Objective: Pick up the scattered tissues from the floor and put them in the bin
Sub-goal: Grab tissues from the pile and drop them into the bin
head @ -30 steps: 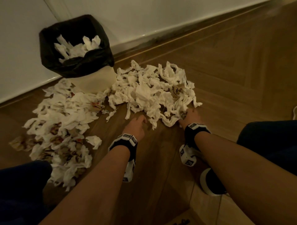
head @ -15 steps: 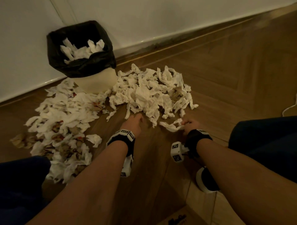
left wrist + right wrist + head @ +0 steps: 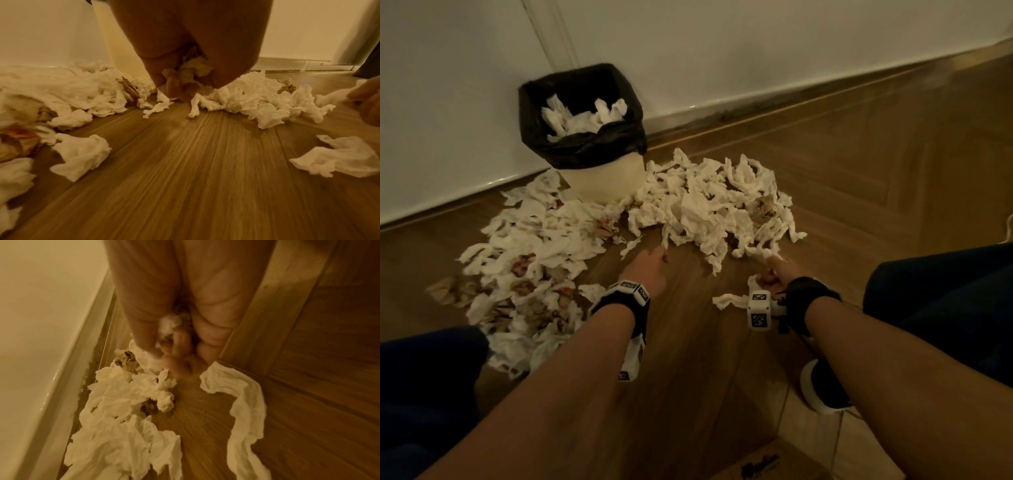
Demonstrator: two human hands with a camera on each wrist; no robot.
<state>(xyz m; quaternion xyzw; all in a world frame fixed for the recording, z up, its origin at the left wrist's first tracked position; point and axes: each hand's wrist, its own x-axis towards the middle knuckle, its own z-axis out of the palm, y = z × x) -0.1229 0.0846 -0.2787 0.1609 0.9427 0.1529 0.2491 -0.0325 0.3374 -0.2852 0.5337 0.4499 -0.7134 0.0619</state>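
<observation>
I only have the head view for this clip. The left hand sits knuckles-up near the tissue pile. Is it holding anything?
Observer: Yes. In the left wrist view, the left hand is curled round a crumpled wad of white and brownish tissue.
Operator: And the right hand's palm?
Observer: The right wrist view shows the right hand gripping a white tissue clump in its palm.
Operator: Is anything trailing from it?
Observer: A long twisted strip lies on the floor, starting right at that hand. I cannot tell whether it is in the grip.
</observation>
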